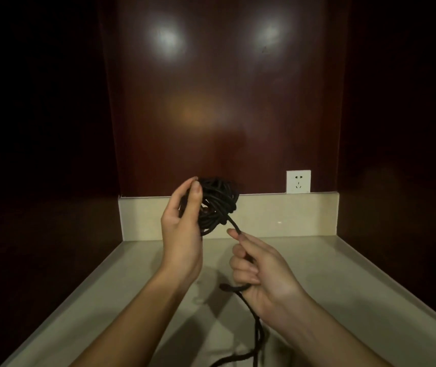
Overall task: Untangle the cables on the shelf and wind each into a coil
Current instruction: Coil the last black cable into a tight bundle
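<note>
A black cable coil (218, 203) is held up above the pale shelf (317, 263), in front of its low back rim. My left hand (183, 234) grips the coil's left side, thumb and fingers curled round the loops. From the coil's lower right a single strand runs down into my right hand (257, 268), which pinches it between thumb and forefinger and holds it in the curled fingers. The loose cable tail (257, 332) hangs below my right hand and trails off the frame's bottom edge.
A white wall socket (298, 181) sits on the dark wooden back panel (224, 102), just above the shelf's back rim. Dark wooden side walls close in the shelf on the left and right.
</note>
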Action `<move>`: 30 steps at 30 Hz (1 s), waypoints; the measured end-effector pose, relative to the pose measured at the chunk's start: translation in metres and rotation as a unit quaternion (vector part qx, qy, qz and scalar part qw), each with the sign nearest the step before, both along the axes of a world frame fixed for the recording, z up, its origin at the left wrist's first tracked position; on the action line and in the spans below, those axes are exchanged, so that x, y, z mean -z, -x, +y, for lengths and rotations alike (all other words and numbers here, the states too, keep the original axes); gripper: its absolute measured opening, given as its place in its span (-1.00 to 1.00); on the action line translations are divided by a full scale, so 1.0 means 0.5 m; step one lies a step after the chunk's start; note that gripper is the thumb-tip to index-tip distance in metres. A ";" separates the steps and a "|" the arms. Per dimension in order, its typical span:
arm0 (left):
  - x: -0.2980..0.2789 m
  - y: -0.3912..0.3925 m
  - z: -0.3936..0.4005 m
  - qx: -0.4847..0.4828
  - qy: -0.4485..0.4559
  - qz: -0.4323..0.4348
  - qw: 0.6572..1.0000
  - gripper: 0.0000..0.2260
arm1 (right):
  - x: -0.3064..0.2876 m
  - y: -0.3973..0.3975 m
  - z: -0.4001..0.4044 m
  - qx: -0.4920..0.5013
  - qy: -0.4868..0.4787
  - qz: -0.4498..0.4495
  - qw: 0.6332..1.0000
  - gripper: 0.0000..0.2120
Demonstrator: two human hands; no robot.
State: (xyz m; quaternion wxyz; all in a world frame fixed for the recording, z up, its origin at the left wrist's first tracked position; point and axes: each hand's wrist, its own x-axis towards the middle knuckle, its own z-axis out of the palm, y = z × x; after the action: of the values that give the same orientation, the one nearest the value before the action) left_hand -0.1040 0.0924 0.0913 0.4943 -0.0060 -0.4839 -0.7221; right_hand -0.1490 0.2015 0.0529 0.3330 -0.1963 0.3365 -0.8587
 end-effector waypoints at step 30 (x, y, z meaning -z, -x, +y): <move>0.008 -0.027 -0.036 -0.250 0.626 -0.324 0.664 -0.54 | -0.024 0.051 0.144 0.265 -0.400 0.790 0.383 -0.90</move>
State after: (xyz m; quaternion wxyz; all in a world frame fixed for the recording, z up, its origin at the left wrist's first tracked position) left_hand -0.0905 0.0742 0.0874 0.3486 0.0414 -0.9347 -0.0547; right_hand -0.1745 0.2736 0.0650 -0.2871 -0.5308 0.7872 -0.1271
